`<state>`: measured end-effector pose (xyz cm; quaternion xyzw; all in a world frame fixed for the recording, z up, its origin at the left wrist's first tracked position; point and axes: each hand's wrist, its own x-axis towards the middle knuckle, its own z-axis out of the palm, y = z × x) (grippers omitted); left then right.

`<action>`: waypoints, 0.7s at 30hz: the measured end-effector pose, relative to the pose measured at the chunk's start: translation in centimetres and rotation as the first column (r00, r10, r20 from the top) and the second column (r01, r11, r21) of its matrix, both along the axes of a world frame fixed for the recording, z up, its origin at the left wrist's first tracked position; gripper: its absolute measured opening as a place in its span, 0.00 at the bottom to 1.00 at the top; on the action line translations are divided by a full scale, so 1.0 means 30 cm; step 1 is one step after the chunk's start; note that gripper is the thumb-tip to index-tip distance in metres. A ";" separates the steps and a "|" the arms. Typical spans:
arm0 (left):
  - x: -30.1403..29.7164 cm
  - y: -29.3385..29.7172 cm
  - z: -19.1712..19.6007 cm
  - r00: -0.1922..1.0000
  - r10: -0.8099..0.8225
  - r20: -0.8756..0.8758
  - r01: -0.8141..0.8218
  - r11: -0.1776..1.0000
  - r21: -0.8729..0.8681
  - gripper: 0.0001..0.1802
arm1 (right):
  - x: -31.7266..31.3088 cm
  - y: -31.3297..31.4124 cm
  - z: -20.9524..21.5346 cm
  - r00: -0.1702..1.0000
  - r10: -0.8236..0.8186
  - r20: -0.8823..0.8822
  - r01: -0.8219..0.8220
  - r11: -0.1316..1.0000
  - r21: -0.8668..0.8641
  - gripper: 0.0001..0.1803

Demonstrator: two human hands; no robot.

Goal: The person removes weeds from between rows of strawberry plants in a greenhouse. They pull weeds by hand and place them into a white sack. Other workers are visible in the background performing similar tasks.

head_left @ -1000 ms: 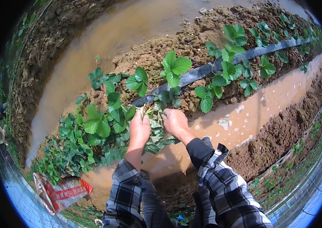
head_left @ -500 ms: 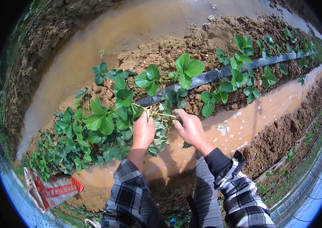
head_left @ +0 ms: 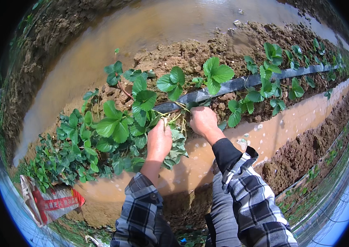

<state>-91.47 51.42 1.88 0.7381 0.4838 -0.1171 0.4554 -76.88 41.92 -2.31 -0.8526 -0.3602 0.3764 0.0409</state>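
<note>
The left hand [head_left: 159,140] is closed around a cluster of pale stems [head_left: 173,117] at the base of a strawberry plant [head_left: 141,108], with its fingers curled together on them and drooping leaves hanging beside the wrist. The right hand [head_left: 201,120] sits just beside it, fingers bent down into the same crown where the plant meets the soil; whether it pinches a stem or only presses the earth I cannot tell, since its fingertips are hidden. Both hands work at the near edge of a raised soil bed [head_left: 191,55], right by a black drip hose [head_left: 240,83] that runs along the row between more strawberry plants [head_left: 271,78]. Muddy water fills the furrow [head_left: 281,125] directly under the hands and a 2nd furrow [head_left: 100,49] on the far side of the bed. A red and white plastic sack [head_left: 51,201] lies at the lower left, well apart from the work. The risks, as I judge them, come from the grip and the ground: a pull on the bunched stems could tear the crown or lift roots from the loose, wet soil, fingers dug in near the hose could shift or nick it, and the soft bank could crumble into the water, taking soil from around the plant with it.
</note>
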 end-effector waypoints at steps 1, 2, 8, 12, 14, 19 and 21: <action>0.000 0.001 0.007 1.000 -0.005 0.003 0.005 1.000 -0.007 0.15 | -0.015 -0.005 0.022 0.998 0.016 -0.054 -0.018 0.999 -0.038 0.08; 0.002 0.002 0.011 1.000 -0.010 0.003 0.010 1.000 -0.006 0.15 | -0.037 -0.016 0.050 0.999 0.000 -0.045 -0.002 0.999 -0.048 0.08; -0.006 -0.009 -0.008 0.992 0.058 0.111 -0.059 0.998 0.005 0.13 | -0.057 -0.062 0.103 0.967 0.119 0.226 -0.192 0.920 0.340 0.04; -0.017 -0.012 -0.028 0.990 0.063 0.123 -0.064 0.998 0.005 0.13 | -0.027 -0.049 0.033 0.971 0.047 0.235 -0.084 0.985 0.150 0.07; -0.018 -0.014 -0.027 0.991 0.066 0.120 -0.068 0.998 0.014 0.13 | -0.034 -0.042 0.010 0.971 -0.017 0.238 -0.027 0.983 0.179 0.07; -0.010 -0.006 -0.007 0.992 0.055 0.111 -0.056 0.998 0.003 0.14 | -0.051 -0.035 -0.008 0.955 -0.112 0.274 0.033 0.960 0.279 0.08; -0.007 -0.003 0.000 0.994 0.043 0.099 -0.043 0.999 -0.005 0.15 | -0.051 -0.031 -0.015 0.974 -0.102 0.204 0.066 0.982 0.178 0.11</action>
